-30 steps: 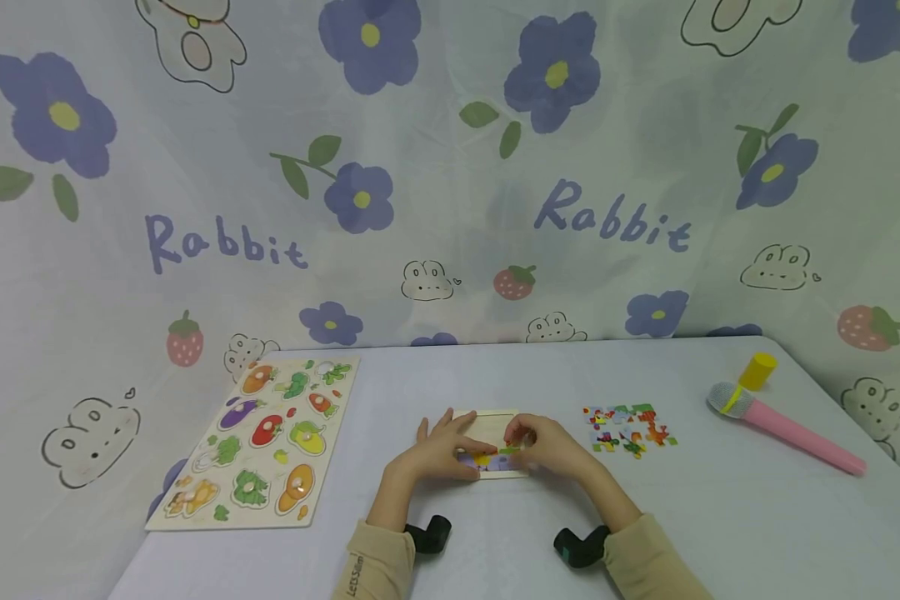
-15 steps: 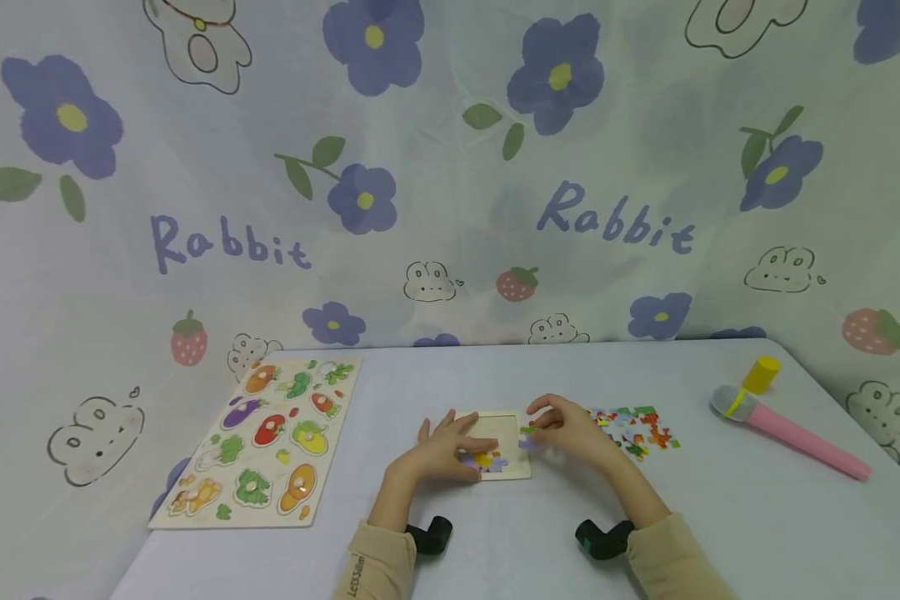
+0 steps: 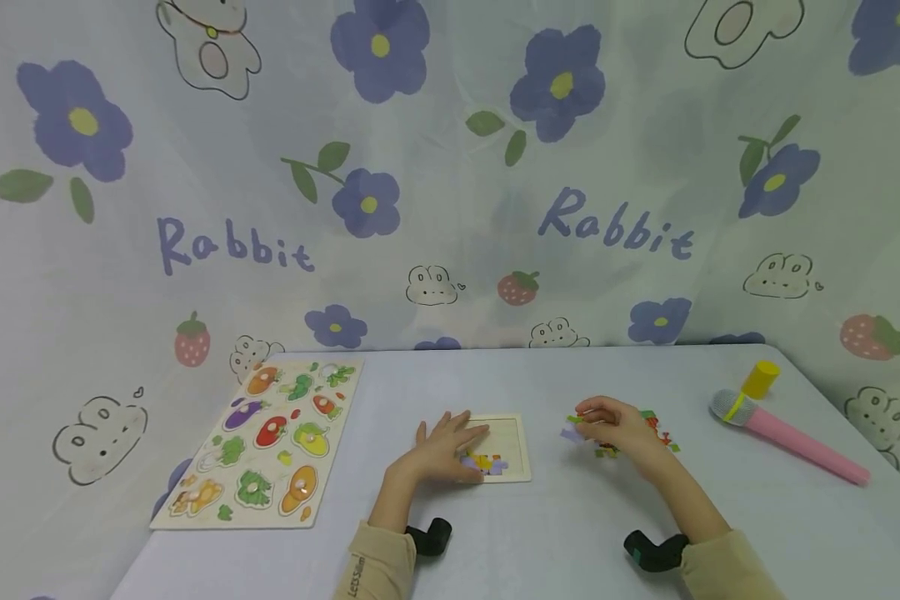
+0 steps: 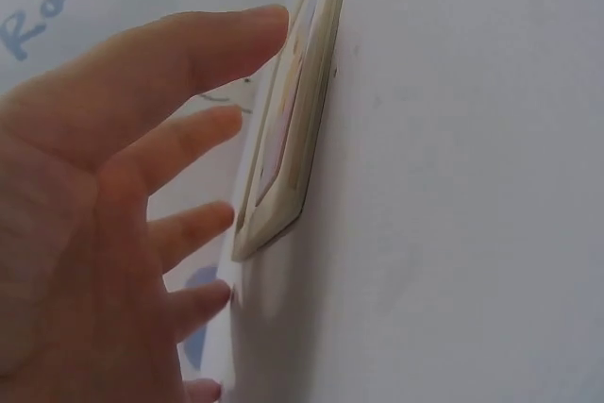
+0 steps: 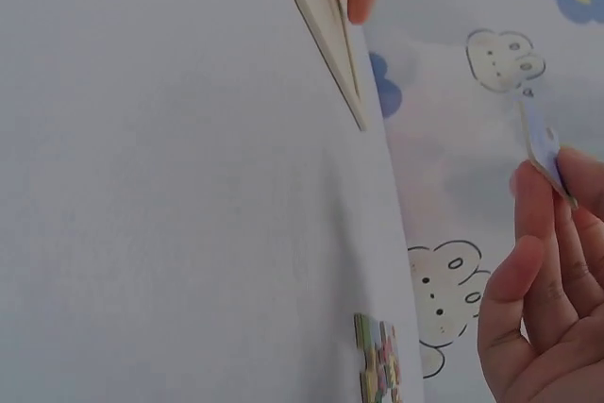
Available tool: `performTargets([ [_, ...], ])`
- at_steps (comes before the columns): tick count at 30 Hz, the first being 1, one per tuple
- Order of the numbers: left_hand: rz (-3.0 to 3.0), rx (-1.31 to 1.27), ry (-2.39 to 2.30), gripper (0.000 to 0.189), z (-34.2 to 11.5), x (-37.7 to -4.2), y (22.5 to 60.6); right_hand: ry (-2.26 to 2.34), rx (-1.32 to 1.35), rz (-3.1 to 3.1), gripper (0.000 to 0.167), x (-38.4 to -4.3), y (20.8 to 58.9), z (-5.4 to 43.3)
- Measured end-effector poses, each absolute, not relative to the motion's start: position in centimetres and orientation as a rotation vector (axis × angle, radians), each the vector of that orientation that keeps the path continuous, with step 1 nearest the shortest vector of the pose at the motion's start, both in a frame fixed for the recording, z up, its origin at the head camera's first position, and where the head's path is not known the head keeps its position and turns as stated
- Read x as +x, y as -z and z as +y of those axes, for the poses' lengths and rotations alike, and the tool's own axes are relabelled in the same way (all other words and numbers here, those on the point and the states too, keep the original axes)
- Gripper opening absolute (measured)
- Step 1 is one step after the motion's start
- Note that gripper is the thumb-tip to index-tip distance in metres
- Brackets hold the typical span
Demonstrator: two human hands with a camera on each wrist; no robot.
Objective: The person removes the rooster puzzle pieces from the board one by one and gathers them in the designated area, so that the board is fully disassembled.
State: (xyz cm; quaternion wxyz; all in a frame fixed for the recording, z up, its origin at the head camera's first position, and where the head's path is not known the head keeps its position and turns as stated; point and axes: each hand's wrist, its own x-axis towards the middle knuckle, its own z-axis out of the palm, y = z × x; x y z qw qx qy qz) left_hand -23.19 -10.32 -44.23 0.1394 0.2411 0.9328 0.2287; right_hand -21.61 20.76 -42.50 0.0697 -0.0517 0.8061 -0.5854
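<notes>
My left hand (image 3: 441,450) rests with spread fingers over the left side of a small cream puzzle tray (image 3: 526,454). A few joined purple and yellow pieces (image 3: 491,464) lie along the tray's lower edge, partly covered by that hand. In the left wrist view the thumb (image 4: 236,44) reaches over the tray's rim. To the right of the tray, my right hand (image 3: 624,432) pinches a lavender and green jigsaw piece (image 3: 571,432) between thumb and fingers. The right wrist view shows this piece (image 5: 540,143) raised, seen nearly edge-on. Loose jigsaw pieces (image 3: 663,435) lie partly hidden behind the right hand.
A vegetable puzzle board (image 3: 307,408) lies at the left of the white table. At the right are a pink toy microphone (image 3: 802,443) with a grey head and a yellow cylinder (image 3: 761,380). A flower-and-rabbit cloth (image 3: 450,208) hangs behind the table.
My right hand took the lavender and green jigsaw piece out of the tray and carried it right, to just before the loose pieces. The left hand has stayed on the tray.
</notes>
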Motion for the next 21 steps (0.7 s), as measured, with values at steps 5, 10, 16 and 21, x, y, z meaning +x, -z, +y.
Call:
performTargets([
  [5,2.712,0.647,-0.676,0.076,-10.8,-23.2,44.1,1.772,-0.135,2.405,0.051,-20.9,42.4,22.4],
  [10,2.735,0.628,-0.659,0.077,-11.2,-23.2,44.2,1.766,-0.095,2.387,0.051,-20.3,42.4,24.1],
  [16,2.758,0.615,-0.616,0.079,-11.2,-23.2,44.2,1.722,-0.1,2.48,0.046,-19.7,42.5,26.0],
  [21,2.765,0.611,-0.597,0.079,-11.1,-23.2,44.2,1.589,-0.066,2.608,0.049,-19.2,42.7,27.6],
])
